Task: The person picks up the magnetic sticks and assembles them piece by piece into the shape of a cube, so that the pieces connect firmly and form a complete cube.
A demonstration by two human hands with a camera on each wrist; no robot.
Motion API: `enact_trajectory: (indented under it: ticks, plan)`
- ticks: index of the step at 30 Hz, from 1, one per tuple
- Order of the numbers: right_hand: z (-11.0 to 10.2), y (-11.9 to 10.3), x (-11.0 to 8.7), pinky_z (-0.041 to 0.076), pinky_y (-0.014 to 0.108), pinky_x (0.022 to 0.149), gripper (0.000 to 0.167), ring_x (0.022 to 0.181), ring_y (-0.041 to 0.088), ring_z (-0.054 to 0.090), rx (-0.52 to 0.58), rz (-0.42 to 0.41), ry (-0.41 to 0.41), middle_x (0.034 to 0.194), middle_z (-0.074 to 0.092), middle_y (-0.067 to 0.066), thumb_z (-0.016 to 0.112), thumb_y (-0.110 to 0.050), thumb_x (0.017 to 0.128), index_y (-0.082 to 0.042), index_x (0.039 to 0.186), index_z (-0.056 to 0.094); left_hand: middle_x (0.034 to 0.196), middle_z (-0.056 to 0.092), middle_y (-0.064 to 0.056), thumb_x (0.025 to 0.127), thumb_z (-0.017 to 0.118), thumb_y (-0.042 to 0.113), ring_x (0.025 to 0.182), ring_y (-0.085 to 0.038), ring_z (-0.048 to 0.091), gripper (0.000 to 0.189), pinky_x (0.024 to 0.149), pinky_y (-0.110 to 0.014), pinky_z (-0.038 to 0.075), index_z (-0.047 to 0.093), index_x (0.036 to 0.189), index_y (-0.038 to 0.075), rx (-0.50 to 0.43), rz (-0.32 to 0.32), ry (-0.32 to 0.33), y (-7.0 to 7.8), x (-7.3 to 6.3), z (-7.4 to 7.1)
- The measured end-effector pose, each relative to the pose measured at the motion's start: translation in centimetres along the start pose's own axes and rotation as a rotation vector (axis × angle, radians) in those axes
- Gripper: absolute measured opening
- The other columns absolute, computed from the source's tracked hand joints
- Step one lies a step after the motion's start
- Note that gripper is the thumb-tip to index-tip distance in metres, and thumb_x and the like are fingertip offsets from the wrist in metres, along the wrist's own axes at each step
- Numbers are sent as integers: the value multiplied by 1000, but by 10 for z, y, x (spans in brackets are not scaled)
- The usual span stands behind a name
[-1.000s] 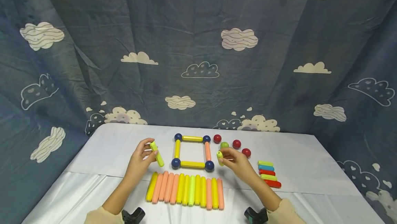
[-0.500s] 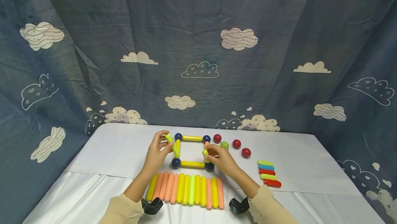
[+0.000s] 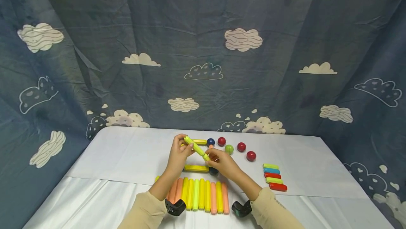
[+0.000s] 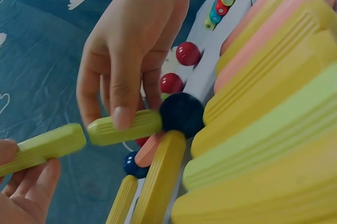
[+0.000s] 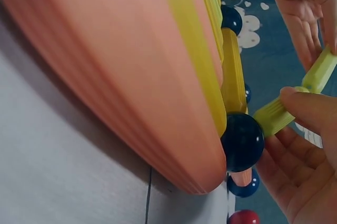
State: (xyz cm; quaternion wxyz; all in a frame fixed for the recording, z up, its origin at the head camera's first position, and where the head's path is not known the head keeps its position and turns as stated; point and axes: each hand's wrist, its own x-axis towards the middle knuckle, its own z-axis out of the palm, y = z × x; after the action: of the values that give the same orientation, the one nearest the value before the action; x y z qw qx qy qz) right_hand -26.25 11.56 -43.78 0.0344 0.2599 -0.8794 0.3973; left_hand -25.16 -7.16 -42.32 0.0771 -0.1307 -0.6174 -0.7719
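Note:
My left hand [image 3: 178, 154] pinches a lime-green building stick [image 3: 194, 146] between thumb and fingers, slanting down to the right. Opposite it, my right hand [image 3: 223, 162] pinches a second lime-green stick [image 4: 126, 127]. The two sticks point end to end, with a narrow gap between them in the left wrist view. Both hands are over a square of sticks and dark blue balls. Its near yellow stick [image 3: 196, 168], a far-corner blue ball [image 3: 210, 142] and a near-corner blue ball [image 5: 243, 142] show; the hands hide much of its left side.
A row of yellow, salmon and lime sticks [image 3: 202, 194] lies in front of the square, partly behind the left forearm. Red balls [image 3: 241, 147] and a green ball [image 3: 229, 149] sit to the right. Farther right is a short stack of coloured sticks [image 3: 272, 175] on the white cloth [image 3: 304, 165].
My left hand has moved right with its lime stick, over the square. The right hand has come left with its own, then stayed near there. The stick ends have drawn together.

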Motion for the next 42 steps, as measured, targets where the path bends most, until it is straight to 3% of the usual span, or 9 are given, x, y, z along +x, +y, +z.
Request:
enact_trajectory:
  ticks: [5,9,17,24,29,35,42]
  plan:
    - [0,0,1,48,24,68,24,72,12,55,7,1,4,79,59,-2,67,-7,80,-7,103,60,115,42,-26,91,51,3,104,-34,50,39,82,-32,46,32,124,2,40,17,-3,-4,3,5]
    - [0,-2,2,48,25,71,24,74,12,55,23,9,-8,82,60,-2,67,-8,81,-6,104,60,115,44,-26,90,52,3,101,-32,53,40,82,-32,47,33,125,5,46,3,5,2,2,5]
    - [1,-2,10,49,28,72,24,76,15,55,38,-37,-18,83,58,1,67,-7,80,-5,102,59,113,44,-20,89,53,2,97,-31,55,39,80,-31,48,36,123,7,35,22,30,-8,10,2]
    - [4,0,21,48,35,76,40,86,22,57,149,-67,-23,98,58,9,62,-14,85,-9,123,51,112,49,-10,89,57,10,101,-26,52,35,83,-30,46,45,122,10,320,39,40,-5,14,-8]
    - [6,0,30,48,34,78,47,90,22,57,157,-79,-41,104,59,11,62,-9,85,-13,129,47,116,49,-8,89,57,10,103,-26,52,36,83,-34,46,49,123,8,491,32,21,-3,20,-19]
    - [7,3,42,48,29,78,51,96,23,57,152,-75,-109,115,57,11,60,-3,85,-14,132,45,125,48,-5,89,55,9,112,-29,47,43,86,-41,43,45,131,16,625,-90,-40,-5,28,-34]
    - [8,5,52,47,28,79,48,102,23,54,164,-24,-202,125,51,9,59,-2,86,-12,131,47,139,33,-9,89,55,7,118,-34,39,54,91,-45,38,35,138,18,671,-247,-129,-14,32,-44]
